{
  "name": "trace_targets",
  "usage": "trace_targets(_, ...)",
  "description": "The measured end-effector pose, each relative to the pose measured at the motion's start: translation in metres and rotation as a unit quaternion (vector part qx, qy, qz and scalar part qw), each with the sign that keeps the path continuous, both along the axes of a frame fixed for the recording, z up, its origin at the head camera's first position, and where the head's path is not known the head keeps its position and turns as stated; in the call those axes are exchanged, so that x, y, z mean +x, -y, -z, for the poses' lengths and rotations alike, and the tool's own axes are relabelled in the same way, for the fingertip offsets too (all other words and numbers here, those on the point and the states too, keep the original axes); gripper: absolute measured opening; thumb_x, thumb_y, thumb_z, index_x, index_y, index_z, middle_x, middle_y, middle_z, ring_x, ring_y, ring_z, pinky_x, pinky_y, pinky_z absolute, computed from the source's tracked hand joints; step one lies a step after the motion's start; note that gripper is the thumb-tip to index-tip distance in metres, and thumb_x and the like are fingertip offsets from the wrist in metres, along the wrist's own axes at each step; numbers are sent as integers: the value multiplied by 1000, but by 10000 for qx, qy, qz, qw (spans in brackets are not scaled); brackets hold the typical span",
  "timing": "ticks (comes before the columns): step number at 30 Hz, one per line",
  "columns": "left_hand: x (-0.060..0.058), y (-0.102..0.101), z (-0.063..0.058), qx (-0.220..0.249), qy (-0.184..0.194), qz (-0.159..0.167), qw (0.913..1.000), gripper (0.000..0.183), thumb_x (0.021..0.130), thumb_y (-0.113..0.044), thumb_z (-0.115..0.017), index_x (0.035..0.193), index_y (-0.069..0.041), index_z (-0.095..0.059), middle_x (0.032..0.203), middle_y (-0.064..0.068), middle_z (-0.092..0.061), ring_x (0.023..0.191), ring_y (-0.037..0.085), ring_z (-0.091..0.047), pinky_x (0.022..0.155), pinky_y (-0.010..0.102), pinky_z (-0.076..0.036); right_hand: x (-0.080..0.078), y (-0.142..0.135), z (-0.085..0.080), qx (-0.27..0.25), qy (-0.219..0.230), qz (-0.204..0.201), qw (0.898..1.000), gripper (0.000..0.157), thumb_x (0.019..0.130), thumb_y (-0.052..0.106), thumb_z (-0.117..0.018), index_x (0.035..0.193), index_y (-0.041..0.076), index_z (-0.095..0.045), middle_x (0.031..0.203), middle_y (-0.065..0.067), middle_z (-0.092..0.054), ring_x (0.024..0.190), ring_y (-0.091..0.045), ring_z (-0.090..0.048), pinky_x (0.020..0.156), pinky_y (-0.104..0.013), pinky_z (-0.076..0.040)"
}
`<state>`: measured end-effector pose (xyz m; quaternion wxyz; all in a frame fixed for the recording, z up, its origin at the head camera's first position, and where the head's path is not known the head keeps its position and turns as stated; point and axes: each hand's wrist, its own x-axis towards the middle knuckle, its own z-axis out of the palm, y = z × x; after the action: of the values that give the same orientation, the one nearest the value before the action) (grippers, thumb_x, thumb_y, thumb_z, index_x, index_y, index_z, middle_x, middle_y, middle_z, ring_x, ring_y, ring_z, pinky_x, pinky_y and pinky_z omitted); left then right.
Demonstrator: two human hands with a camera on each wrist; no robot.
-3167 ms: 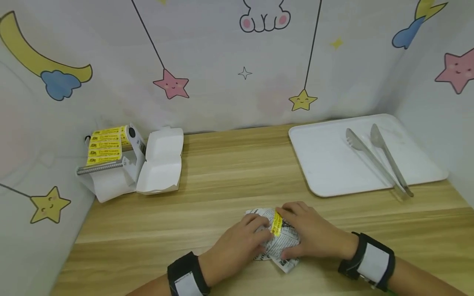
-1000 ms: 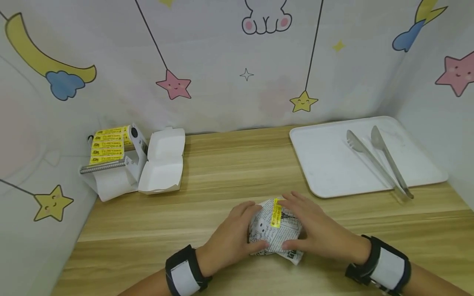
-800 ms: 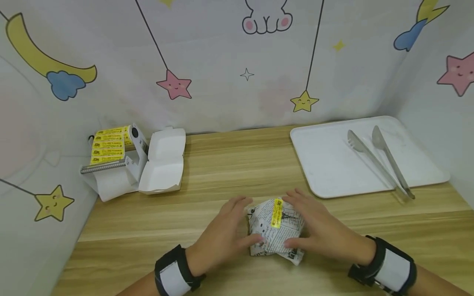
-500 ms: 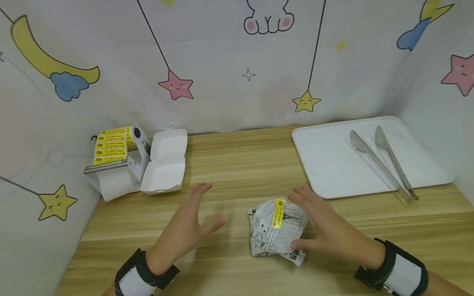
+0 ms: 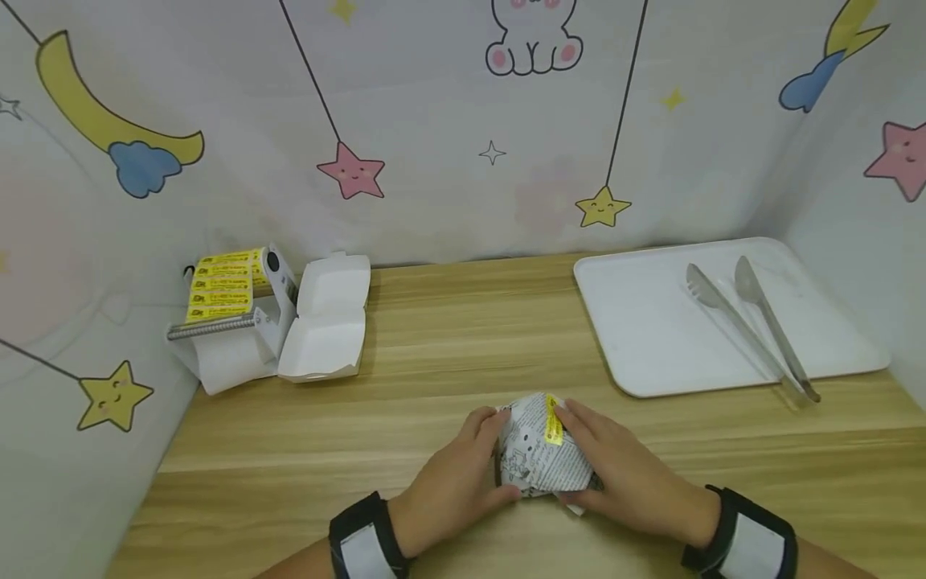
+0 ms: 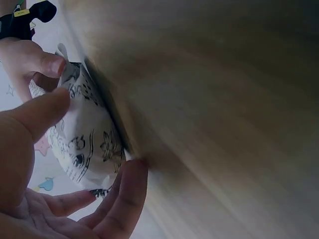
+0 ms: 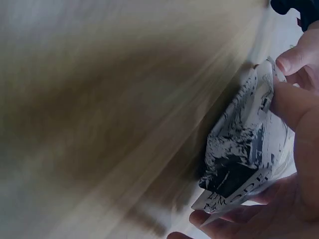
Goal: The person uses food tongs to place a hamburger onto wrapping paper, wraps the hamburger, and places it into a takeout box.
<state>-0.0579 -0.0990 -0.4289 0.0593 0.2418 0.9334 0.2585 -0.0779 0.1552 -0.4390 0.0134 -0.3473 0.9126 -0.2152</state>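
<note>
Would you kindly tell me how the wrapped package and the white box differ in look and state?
The wrapped package is rounded, in printed paper with a yellow sticker; the white box looks plain and angular.

The wrapped package is closed up, whereas the white box lies open.

The wrapped package is held between the left hand and right hand; the white box sits untouched beside the label dispenser.

Both are mainly pale.

Your left hand (image 5: 452,486) and right hand (image 5: 625,478) face each other, palms inward, fingers bent in a two-handed hold. Both thumbs (image 5: 501,497) lie on your near side, tips apart, pointing toward each other. Your forearms (image 5: 817,563) slant inward.
</note>
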Motion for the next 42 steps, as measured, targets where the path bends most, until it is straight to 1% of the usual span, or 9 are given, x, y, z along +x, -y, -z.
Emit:
trace_targets(6,-26,-10,1,-254,-480,-16,9985,86,81,-39,-72,146,0,-32,142,23,-39,116,28,-56,88,32,-52,-25,1,4,-4,-621,236,9978,97,72,44,-77,145,-4,-34,140,-31,-41,125,-41,-44,101,-53,-39)
trace_targets(12,-50,-16,-1,-391,-435,-73,9983,80,86,-31,-68,147,2,-30,143,24,-40,122,29,-50,94,36,-48,-44,6,4,100,-433,457,9980,95,77,44,-73,146,-6,-32,141,-35,-38,125,-44,-43,100,-54,-39)
trace_targets(16,-55,-17,-3,-453,-375,-51,9983,80,86,-29,-68,148,2,-29,144,24,-40,124,29,-49,96,36,-47,-48,6,5,145,-279,532,9981,96,77,45,-72,147,-5,-31,143,-35,-36,126,-45,-42,100,-55,-39)
trace_targets(20,-56,-17,-6,-478,-295,-205,9982,85,84,-35,-69,149,0,-28,144,23,-39,118,29,-53,89,35,-51,-49,5,2,145,-52,661,9977,99,77,48,-72,149,-3,-26,147,-34,-29,130,-45,-37,102,-56,-36)
trace_targets(24,-56,-6,-18,-333,-235,-413,9983,95,81,-47,-69,152,-4,-23,148,19,-34,111,28,-57,81,35,-54,-49,3,-6,82,350,836,9959,107,76,56,-69,153,1,-18,153,-33,-17,135,-45,-28,104,-57,-32)
trace_targets(28,-61,29,-35,-109,-715,-595,9956,97,80,-50,-69,151,-1,-24,149,21,-32,119,32,-51,93,42,-48,-49,3,-15,-78,410,836,9956,113,72,66,-64,152,-1,-19,154,-32,-13,137,-47,-23,104,-60,-29)
trace_targets(32,-73,87,-43,-207,-1039,-1126,9880,101,76,-49,-73,149,3,-25,149,28,-29,133,43,-32,105,55,-32,-49,2,-23,-225,211,789,9964,115,70,71,-59,149,-4,-24,154,-32,-15,137,-47,-21,105,-61,-27)
trace_targets(37,-79,159,-29,-674,-625,-1710,9810,108,71,-45,-78,147,8,-24,148,37,-23,132,52,-26,103,63,-27,-48,-1,-30,-272,150,819,9962,112,72,69,-60,150,-3,-22,154,-30,-15,138,-46,-21,107,-61,-25)
trace_targets(42,-77,190,-10,-1009,-595,-1837,9760,85,77,-38,-75,139,10,-41,138,37,-41,125,51,-37,101,61,-32,-51,-4,-33,-300,220,942,9949,109,75,67,-60,152,0,-19,156,-27,-16,139,-44,-18,108,-61,-22)
